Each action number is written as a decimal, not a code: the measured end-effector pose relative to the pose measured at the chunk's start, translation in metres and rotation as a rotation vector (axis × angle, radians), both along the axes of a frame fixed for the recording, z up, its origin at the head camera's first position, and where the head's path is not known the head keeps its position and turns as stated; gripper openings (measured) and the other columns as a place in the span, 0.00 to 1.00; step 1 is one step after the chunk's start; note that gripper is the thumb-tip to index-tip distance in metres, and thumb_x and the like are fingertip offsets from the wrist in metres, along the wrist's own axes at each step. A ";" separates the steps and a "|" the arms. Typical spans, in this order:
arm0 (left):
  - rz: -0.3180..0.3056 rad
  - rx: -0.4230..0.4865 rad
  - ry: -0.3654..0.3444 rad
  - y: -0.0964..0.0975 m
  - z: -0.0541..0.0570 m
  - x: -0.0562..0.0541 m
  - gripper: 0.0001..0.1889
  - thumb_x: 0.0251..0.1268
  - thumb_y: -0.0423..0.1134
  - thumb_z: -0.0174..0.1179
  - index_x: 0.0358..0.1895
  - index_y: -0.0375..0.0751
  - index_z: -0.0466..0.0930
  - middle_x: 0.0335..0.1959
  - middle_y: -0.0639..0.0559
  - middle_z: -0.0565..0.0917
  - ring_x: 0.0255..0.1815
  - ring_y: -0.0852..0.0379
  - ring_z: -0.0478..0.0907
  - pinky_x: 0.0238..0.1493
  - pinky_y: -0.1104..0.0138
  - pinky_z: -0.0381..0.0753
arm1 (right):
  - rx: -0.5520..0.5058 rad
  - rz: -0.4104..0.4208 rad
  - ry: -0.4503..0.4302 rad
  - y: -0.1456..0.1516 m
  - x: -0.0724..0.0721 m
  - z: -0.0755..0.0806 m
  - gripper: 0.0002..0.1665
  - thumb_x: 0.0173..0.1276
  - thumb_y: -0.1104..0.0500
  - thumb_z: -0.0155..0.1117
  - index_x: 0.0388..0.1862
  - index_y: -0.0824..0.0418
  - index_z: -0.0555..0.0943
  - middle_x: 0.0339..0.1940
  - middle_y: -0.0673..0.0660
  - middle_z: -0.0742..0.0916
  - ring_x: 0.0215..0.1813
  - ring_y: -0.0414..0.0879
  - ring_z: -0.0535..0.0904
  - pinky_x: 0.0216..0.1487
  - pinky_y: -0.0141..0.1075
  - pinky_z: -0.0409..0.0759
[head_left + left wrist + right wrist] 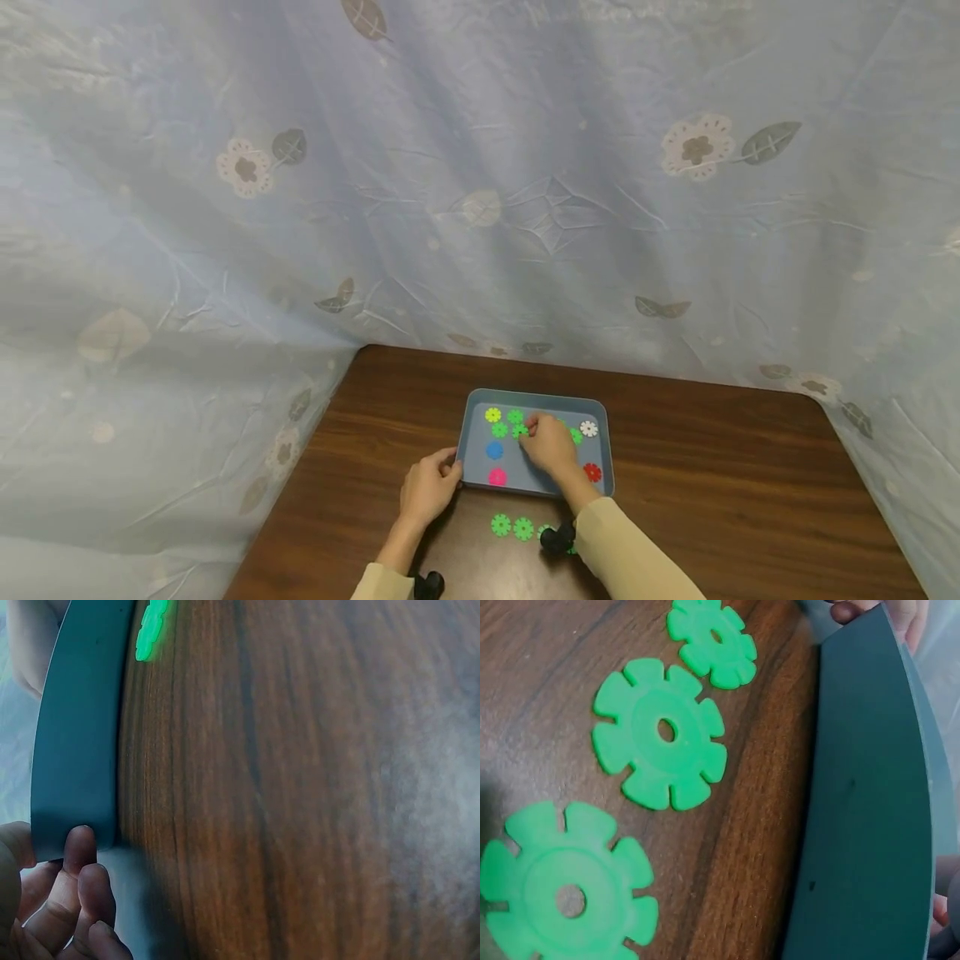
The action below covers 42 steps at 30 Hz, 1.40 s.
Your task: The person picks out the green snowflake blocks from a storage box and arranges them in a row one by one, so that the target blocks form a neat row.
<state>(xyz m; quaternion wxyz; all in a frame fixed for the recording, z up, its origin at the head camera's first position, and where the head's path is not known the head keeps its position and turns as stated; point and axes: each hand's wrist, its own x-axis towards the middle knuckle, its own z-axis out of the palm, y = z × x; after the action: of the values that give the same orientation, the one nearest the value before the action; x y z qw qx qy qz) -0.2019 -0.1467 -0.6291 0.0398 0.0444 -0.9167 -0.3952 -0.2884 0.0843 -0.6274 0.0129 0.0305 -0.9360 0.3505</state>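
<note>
A shallow grey-blue tray sits on the table. My left hand grips its front left corner; in the left wrist view the thumb is at the rim and fingertips press the outer wall. My right hand reaches over the tray with curled fingers, its thumb and forefinger around a green snowflake disc. Other discs lie in the tray: yellow, blue, pink, white, red and several more green ones, some partly hidden by the right hand.
In front of the tray, several green discs lie in a row on the brown wooden table; the right wrist and its camera cover part of that row. A patterned curtain hangs behind the table and along its sides.
</note>
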 end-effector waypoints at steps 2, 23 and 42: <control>-0.003 0.003 0.004 0.000 0.000 0.000 0.17 0.71 0.42 0.64 0.59 0.42 0.86 0.20 0.67 0.81 0.17 0.63 0.72 0.20 0.63 0.69 | -0.021 0.001 0.002 0.003 0.002 0.001 0.10 0.61 0.59 0.75 0.39 0.60 0.85 0.29 0.48 0.84 0.33 0.44 0.79 0.36 0.44 0.78; -0.019 0.018 0.017 -0.002 0.000 0.001 0.18 0.72 0.42 0.63 0.60 0.41 0.86 0.19 0.64 0.82 0.12 0.63 0.65 0.13 0.67 0.59 | -0.159 -0.025 0.092 0.045 0.053 0.051 0.08 0.65 0.56 0.74 0.41 0.55 0.86 0.33 0.47 0.86 0.31 0.43 0.77 0.35 0.41 0.73; -0.030 0.017 0.022 0.001 0.002 0.000 0.18 0.72 0.41 0.63 0.60 0.41 0.86 0.20 0.63 0.83 0.13 0.62 0.66 0.14 0.66 0.60 | -0.162 -0.178 0.047 0.122 0.116 0.055 0.08 0.67 0.55 0.74 0.42 0.55 0.85 0.33 0.48 0.87 0.22 0.43 0.71 0.26 0.36 0.68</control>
<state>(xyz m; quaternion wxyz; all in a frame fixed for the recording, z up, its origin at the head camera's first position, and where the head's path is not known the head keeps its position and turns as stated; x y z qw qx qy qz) -0.2022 -0.1461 -0.6267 0.0438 0.0266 -0.9134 -0.4039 -0.1729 0.2067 -0.5728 0.0683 -0.0456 -0.9031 0.4214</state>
